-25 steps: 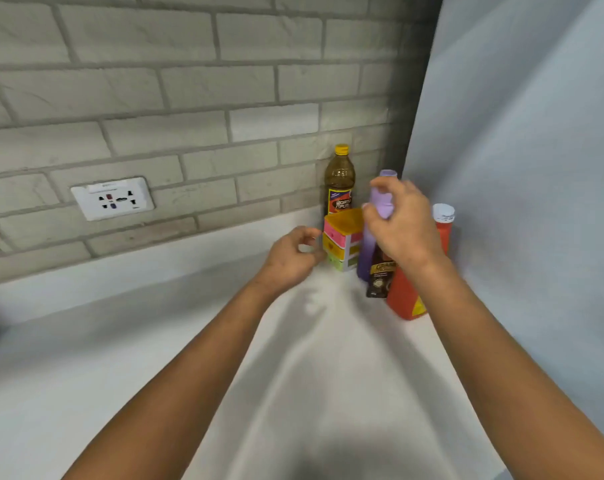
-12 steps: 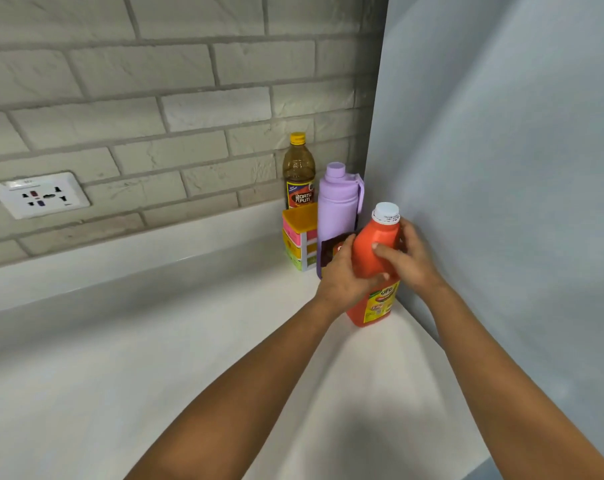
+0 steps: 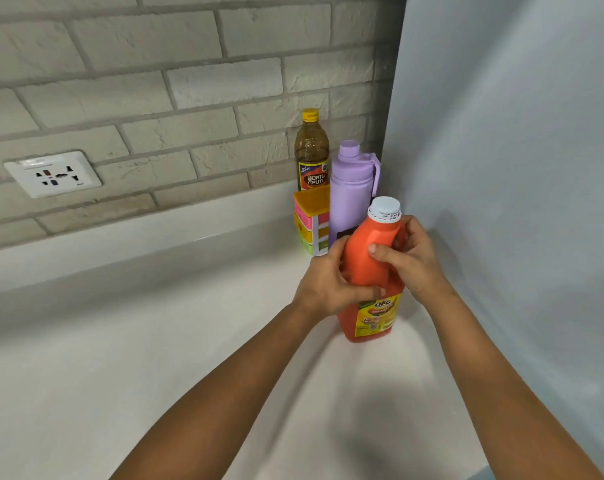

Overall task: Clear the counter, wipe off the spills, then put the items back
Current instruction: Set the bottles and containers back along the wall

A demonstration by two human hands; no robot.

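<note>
An orange sauce bottle [image 3: 370, 317] with a white cap and yellow label stands upright on the white counter [image 3: 155, 358], close to the right wall. My left hand [image 3: 328, 285] grips its left side and my right hand [image 3: 409, 259] wraps its handle side. Behind it stands a purple water bottle [image 3: 351, 192]. A small dark packet is mostly hidden between them. A colourful stacked box [image 3: 311, 223] with an orange lid sits left of the purple bottle. A brown vinegar bottle [image 3: 311, 150] with a yellow cap stands in the corner.
A grey brick backsplash [image 3: 189, 84] runs along the back, with a white wall socket [image 3: 53, 173] at the left. A pale grey wall panel [image 3: 518, 168] closes off the right side. The counter stretches left and toward me.
My right hand left the purple bottle and my left hand left the stacked box; both now hold the orange bottle. The view has shifted right, toward the corner.
</note>
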